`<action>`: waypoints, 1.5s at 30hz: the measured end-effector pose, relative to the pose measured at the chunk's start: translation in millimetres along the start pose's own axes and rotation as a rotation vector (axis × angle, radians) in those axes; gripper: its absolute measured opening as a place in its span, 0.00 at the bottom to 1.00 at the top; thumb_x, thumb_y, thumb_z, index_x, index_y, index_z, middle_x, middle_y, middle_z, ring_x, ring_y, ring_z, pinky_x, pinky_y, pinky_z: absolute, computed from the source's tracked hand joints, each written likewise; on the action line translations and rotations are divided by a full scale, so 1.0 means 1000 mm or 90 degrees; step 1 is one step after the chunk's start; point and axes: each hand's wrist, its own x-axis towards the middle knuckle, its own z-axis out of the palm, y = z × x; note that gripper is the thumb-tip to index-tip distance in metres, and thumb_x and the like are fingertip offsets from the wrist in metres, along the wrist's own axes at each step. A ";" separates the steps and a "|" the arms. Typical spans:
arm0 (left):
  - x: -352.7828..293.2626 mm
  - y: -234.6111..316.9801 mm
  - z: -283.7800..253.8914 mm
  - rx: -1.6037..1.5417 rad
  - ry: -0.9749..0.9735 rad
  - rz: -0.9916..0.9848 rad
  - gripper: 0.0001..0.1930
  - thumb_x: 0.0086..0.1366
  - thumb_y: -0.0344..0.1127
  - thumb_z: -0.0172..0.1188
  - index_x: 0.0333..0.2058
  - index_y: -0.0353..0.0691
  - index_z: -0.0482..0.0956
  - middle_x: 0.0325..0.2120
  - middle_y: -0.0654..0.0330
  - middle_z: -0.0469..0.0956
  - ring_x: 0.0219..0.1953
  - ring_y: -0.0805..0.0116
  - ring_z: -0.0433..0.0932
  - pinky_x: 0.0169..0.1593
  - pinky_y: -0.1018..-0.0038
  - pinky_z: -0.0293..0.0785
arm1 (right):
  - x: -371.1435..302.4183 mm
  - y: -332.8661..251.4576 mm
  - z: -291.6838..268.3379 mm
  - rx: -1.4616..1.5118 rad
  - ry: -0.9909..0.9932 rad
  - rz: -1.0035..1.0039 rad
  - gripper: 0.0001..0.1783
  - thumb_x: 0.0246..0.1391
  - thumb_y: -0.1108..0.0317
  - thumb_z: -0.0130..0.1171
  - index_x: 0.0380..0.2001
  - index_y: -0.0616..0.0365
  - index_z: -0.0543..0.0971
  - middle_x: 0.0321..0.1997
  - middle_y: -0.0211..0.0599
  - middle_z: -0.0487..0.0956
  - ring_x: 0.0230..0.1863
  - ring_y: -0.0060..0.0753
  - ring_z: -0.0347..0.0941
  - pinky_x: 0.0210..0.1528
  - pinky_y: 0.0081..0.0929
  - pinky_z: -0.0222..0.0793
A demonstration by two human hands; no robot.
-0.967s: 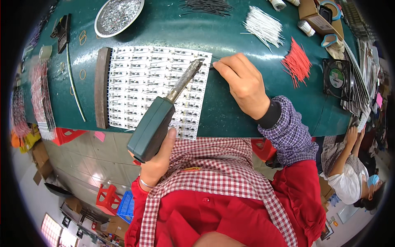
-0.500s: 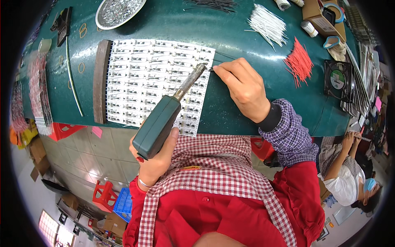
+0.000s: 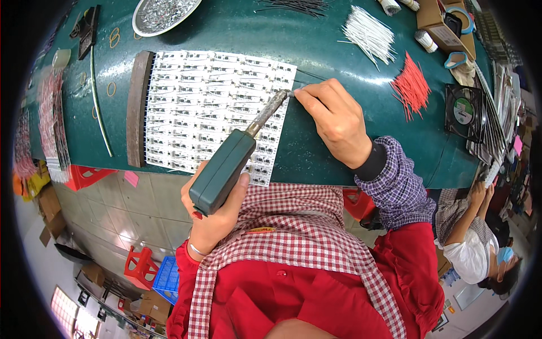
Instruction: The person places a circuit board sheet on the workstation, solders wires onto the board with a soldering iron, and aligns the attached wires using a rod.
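My left hand (image 3: 217, 217) is wrapped round the handle of a dark green soldering gun (image 3: 223, 172). Its metal tip points away and to the right, at the right edge of a white panel of small circuit boards (image 3: 192, 113). Rows of dark components and thin pale wires cover the panel. Beside that edge, the thumb and forefinger of my right hand (image 3: 340, 121) are pinched on a thin dark wire (image 3: 291, 94), whose end is close to the soldering tip. Whether tip and wire touch is too small to tell.
A dark bar (image 3: 139, 110) lies along the panel's left edge. Beyond are a bowl of metallic scraps (image 3: 164, 17), black wires (image 3: 293, 5), white wires (image 3: 370, 34) and red wires (image 3: 411, 85). A fan (image 3: 464, 111) lies right; another person (image 3: 471, 248) sits beyond it.
The soldering gun and my left hand have shifted slightly to the right. My right hand stays nearly in place, its pinch still beside the panel's edge.
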 end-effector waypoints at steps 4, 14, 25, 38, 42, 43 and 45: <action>-0.010 -0.017 -0.001 -0.065 0.041 -0.025 0.12 0.55 0.24 0.67 0.39 0.29 0.80 0.27 0.59 0.78 0.24 0.74 0.75 0.29 0.78 0.70 | 0.001 0.000 -0.001 -0.009 0.000 0.001 0.16 0.37 0.79 0.59 0.35 0.65 0.78 0.35 0.37 0.76 0.35 0.36 0.72 0.34 0.27 0.73; -0.013 -0.010 0.000 -0.073 0.081 -0.053 0.13 0.52 0.25 0.69 0.37 0.28 0.82 0.30 0.51 0.82 0.29 0.65 0.81 0.36 0.73 0.76 | 0.000 -0.001 0.000 -0.007 0.018 -0.003 0.16 0.37 0.78 0.59 0.35 0.65 0.77 0.35 0.38 0.76 0.35 0.37 0.72 0.34 0.29 0.72; -0.014 -0.007 -0.002 -0.057 0.063 -0.024 0.11 0.53 0.25 0.68 0.35 0.28 0.82 0.28 0.53 0.81 0.27 0.68 0.79 0.33 0.74 0.74 | -0.008 -0.007 0.001 0.021 0.016 -0.012 0.16 0.37 0.77 0.59 0.36 0.65 0.77 0.34 0.38 0.76 0.33 0.37 0.73 0.32 0.28 0.72; -0.015 -0.009 -0.002 -0.036 0.013 -0.007 0.11 0.53 0.23 0.66 0.37 0.28 0.81 0.27 0.57 0.77 0.24 0.72 0.74 0.28 0.76 0.69 | -0.006 -0.011 0.001 0.038 0.007 0.000 0.19 0.33 0.84 0.59 0.36 0.67 0.78 0.33 0.39 0.77 0.32 0.38 0.74 0.31 0.30 0.72; -0.015 -0.008 -0.003 -0.015 0.009 0.011 0.11 0.54 0.23 0.66 0.37 0.28 0.81 0.26 0.57 0.77 0.24 0.73 0.74 0.28 0.76 0.68 | -0.006 -0.012 0.000 0.034 0.005 0.002 0.19 0.33 0.83 0.58 0.36 0.66 0.79 0.34 0.39 0.77 0.32 0.38 0.74 0.31 0.30 0.72; -0.015 -0.007 -0.002 -0.021 0.016 0.002 0.11 0.53 0.23 0.66 0.37 0.28 0.81 0.26 0.57 0.77 0.24 0.72 0.74 0.28 0.76 0.69 | -0.006 -0.012 0.000 0.030 0.002 0.004 0.19 0.33 0.83 0.58 0.36 0.66 0.79 0.34 0.39 0.77 0.32 0.38 0.74 0.31 0.30 0.72; -0.017 -0.008 -0.002 -0.026 0.023 -0.007 0.11 0.53 0.23 0.66 0.37 0.28 0.81 0.26 0.56 0.77 0.24 0.72 0.74 0.28 0.76 0.70 | -0.006 -0.012 0.000 0.028 0.001 0.004 0.19 0.33 0.83 0.58 0.36 0.66 0.79 0.34 0.39 0.77 0.32 0.38 0.74 0.31 0.30 0.72</action>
